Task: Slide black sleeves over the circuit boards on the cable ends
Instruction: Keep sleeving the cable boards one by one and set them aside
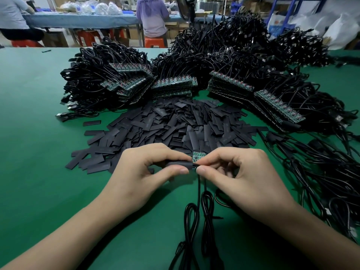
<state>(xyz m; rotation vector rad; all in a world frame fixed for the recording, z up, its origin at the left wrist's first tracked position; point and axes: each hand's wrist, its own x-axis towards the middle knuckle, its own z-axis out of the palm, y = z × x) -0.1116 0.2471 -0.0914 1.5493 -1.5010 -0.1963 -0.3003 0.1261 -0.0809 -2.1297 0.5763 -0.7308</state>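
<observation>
I am pinching a black sleeve [176, 164] in my left hand [144, 172] and the cable [198, 191] end in my right hand [245, 178]. The green circuit board [197, 155] is sticking up bare just above where the two pinches are meeting, and the cable is hanging below.

Only the person's hands and arms show. The left hand [148, 172] and the right hand [243, 176] are bare, with slim fingers [165, 151] and smooth knuckles. The nails are cut short and rounded; the left thumbnail [184, 171] and the right thumbnail [201, 169] are plain with a faint natural sheen. The left forearm [68, 230] and the right forearm [311, 230] are uncovered from the wrist to the edge of the view, and look broader toward the lower corners.
</observation>
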